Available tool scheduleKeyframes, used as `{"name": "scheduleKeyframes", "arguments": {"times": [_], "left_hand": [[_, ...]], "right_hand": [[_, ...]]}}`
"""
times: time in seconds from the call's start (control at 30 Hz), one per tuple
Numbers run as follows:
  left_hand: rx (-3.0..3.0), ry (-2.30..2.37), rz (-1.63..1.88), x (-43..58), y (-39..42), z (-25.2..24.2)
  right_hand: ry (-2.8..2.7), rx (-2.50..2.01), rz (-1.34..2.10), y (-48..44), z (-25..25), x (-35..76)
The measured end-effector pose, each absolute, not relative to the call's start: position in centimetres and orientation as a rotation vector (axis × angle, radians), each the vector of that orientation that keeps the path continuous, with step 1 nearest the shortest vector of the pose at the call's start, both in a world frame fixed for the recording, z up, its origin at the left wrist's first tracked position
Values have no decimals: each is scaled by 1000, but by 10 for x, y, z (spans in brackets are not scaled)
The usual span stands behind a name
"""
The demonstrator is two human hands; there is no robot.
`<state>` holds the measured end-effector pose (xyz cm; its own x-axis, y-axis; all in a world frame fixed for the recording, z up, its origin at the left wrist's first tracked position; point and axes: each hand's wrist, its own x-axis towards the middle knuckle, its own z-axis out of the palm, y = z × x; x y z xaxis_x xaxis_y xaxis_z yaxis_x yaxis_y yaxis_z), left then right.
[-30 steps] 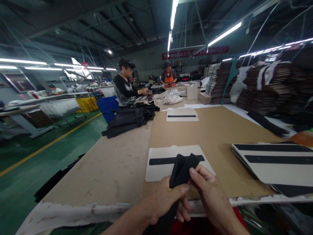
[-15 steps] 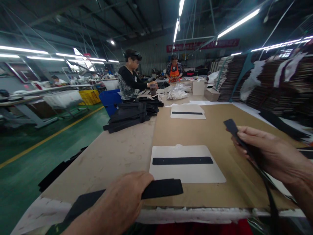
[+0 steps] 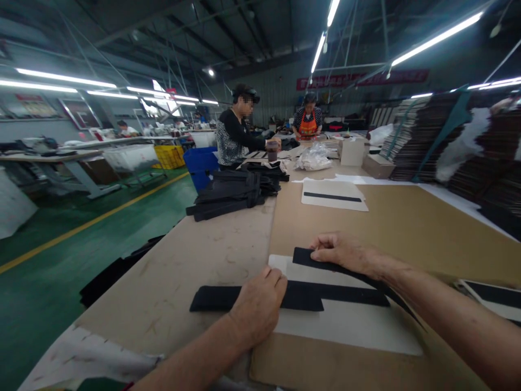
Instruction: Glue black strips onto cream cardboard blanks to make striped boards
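Black strip (image 3: 215, 298) is long, flat and matte. It lies from the bare counter (image 3: 195, 255) onto the white card (image 3: 345, 326), in line with the card's black stripe (image 3: 358, 296). Your left hand (image 3: 258, 312) lies on top of it, fingers close together and pressed flat, no pinch. Second black strip (image 3: 303, 256) crosses the card's far corner at a slant. Your right hand (image 3: 345, 254) holds it near its end, fingers closed on it, thumb hidden. Farther along the counter: another white card (image 3: 334, 194), a pile of black pieces (image 3: 228, 195), a co-worker (image 3: 236, 136). Red banner (image 3: 362, 79) on the far wall, writing too small to read.
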<state>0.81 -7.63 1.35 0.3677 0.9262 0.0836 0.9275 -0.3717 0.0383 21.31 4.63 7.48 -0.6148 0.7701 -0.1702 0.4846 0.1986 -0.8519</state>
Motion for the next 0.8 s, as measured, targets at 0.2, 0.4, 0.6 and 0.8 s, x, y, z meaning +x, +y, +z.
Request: {"name": "scheduleKeyframes", "arguments": {"times": [0.2,0.4,0.6,0.8], "left_hand": [[-2607,-1799,-252,4,-79,10],[-2637,-1732,-210,3,-79,11],[-2626,-1752,-226,2,-78,9],[-2613,-1782,-265,1,-76,3]], "right_hand": [[-2387,-1180,1249,57,54,170],[-2485,-1159,1200,63,37,149],[-2545,-1141,1134,69,26,145],[-2556,-1134,1135,70,25,143]]}}
